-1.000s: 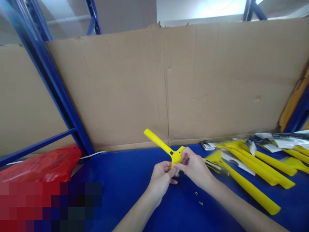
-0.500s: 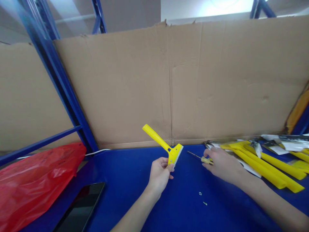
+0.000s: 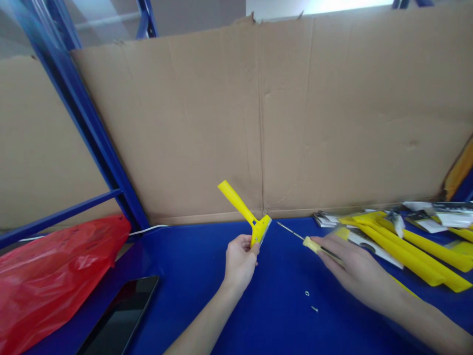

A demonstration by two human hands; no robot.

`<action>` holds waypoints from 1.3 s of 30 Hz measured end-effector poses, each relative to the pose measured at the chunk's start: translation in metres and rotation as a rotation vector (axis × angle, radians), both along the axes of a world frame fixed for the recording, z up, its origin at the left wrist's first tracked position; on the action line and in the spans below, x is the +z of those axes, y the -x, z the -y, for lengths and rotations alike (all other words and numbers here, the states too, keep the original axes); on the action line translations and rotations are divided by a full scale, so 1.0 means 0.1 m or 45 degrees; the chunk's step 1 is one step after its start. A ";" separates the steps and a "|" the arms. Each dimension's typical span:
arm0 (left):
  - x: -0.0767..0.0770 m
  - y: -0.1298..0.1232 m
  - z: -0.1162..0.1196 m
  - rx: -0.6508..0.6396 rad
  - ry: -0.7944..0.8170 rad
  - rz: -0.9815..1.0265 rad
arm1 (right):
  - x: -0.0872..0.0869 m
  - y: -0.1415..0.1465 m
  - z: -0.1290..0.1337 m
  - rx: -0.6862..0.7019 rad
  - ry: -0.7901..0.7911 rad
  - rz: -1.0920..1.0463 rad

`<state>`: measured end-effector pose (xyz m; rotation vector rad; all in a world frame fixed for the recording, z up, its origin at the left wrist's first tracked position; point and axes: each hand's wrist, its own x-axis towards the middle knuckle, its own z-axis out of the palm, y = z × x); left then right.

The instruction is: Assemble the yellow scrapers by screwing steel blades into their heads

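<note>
My left hand (image 3: pixel 239 261) pinches a yellow scraper (image 3: pixel 238 201) by one end of its wide head. The scraper's handle slants up and left, and a screw shows on the head. My right hand (image 3: pixel 354 259) is closed around a screwdriver (image 3: pixel 311 244) with a pale yellow and black handle. Its thin metal shaft points left and up toward the scraper, with a gap between tip and scraper. In front of my right hand, a small nut (image 3: pixel 307 293) and a short screw (image 3: pixel 314 309) lie on the blue tabletop (image 3: pixel 273 320).
Several yellow scrapers (image 3: pixel 410 256) and packets (image 3: pixel 424 221) are heaped at the right. On the left lie a black phone (image 3: pixel 120 315) and a red plastic bag (image 3: pixel 55 276). A cardboard sheet (image 3: pixel 203 123) stands along the back, beside a blue metal post (image 3: pixel 96 133).
My right hand has tightened around the screwdriver, whose tip has moved left and up. The scraper has shifted slightly left and turned a little. The view has tilted slightly downward.
</note>
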<state>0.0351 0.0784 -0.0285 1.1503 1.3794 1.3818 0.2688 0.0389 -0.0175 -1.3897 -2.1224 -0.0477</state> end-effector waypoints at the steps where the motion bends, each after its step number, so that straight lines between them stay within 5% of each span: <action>1: -0.02 -0.01 0.00 -0.004 -0.010 -0.012 | 0.02 0.04 0.03 0.036 -0.014 -0.045; 25: -0.11 -0.03 -0.06 -0.045 -0.125 -0.234 | 0.11 0.23 0.05 0.190 0.064 -0.289; 39: -0.11 0.01 -0.05 -0.046 -0.213 -0.495 | 0.25 0.38 0.25 0.255 0.067 -0.144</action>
